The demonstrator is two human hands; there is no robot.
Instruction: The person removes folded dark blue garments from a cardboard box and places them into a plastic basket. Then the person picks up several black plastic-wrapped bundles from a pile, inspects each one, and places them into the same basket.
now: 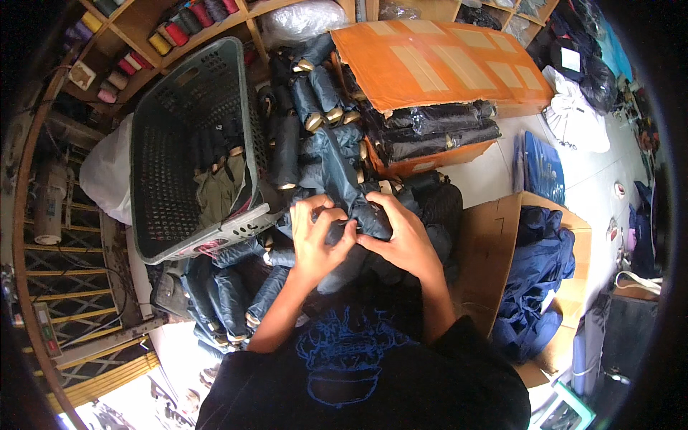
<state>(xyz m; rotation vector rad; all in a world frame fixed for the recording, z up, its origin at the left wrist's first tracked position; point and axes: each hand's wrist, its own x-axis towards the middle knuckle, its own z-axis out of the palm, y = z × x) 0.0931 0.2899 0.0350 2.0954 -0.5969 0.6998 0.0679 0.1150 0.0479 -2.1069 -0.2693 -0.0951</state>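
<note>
In front of my chest, my left hand (315,240) and my right hand (403,238) grip a dark blue-grey cloth (340,168) between curled fingers and thumbs. Its near end is bunched into a dark lump between my hands, while a long loose strip runs away over the heap beyond. Several rolled cloth bundles (287,147) of similar colour, with pale ends, lie under and around it. More rolled bundles (222,301) are piled at my left, below my left forearm.
A dark plastic basket (251,136) with some bundles and olive cloth stands at left. An orange carton (430,64) with plastic-wrapped dark packs is at far right of the heap. An open cardboard box (494,251) holds navy cloth. Shelves with thread spools (175,32) line the back.
</note>
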